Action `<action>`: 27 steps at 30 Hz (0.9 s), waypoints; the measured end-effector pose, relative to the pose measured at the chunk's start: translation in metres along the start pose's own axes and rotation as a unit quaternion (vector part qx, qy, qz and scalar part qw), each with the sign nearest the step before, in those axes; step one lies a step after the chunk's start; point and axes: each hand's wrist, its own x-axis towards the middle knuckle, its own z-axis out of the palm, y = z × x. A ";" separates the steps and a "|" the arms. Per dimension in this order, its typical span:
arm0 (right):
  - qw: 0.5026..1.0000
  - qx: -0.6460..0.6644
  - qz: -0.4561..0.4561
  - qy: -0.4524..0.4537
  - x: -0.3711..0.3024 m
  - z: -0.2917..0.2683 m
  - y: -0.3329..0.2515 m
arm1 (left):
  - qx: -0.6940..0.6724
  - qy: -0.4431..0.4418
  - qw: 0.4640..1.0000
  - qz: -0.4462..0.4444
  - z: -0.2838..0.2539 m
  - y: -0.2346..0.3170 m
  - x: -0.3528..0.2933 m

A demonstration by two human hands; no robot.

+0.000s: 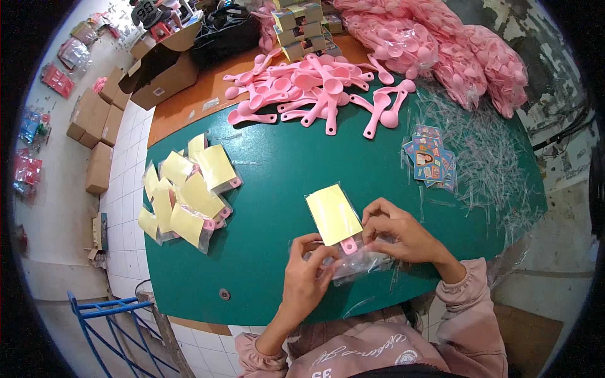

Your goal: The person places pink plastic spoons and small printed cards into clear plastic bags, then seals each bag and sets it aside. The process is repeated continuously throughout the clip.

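bagged: yellow-carded clear plastic packets (200, 194), piled at left
underway: single yellow-carded clear plastic packet (331, 214), front centre; left hand (305, 272) and right hand (401, 235) pinch its near end
unbagged: loose pink plastic spoons (332, 87), far side

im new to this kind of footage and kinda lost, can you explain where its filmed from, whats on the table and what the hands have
There is no machine here, just a person's bare hands. The single picture comes from a wide fisheye camera on the person's head, looking down, so straight edges bend.

The left hand and right hand hold clear plastic around the lower end of a pale yellow card, where a pink handle end shows.

On the green table top, similar packets lie at left, colourful printed cards at right, beside scattered clear plastic strips. Farther back is a heap of pink spoons.
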 end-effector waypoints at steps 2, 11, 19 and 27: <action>1.000 -0.008 0.014 0.003 -0.001 -0.001 0.002 | -0.016 0.022 1.000 0.011 0.003 -0.002 0.000; 0.951 0.256 0.165 0.053 0.001 0.021 0.016 | -0.109 0.013 0.991 -0.081 0.004 -0.002 0.003; 0.951 0.206 0.177 0.150 0.004 0.028 0.010 | -0.227 0.087 0.960 -0.141 0.014 -0.002 0.001; 0.958 0.186 0.151 0.156 0.007 0.034 0.004 | -0.265 0.006 0.948 -0.179 0.008 -0.007 -0.004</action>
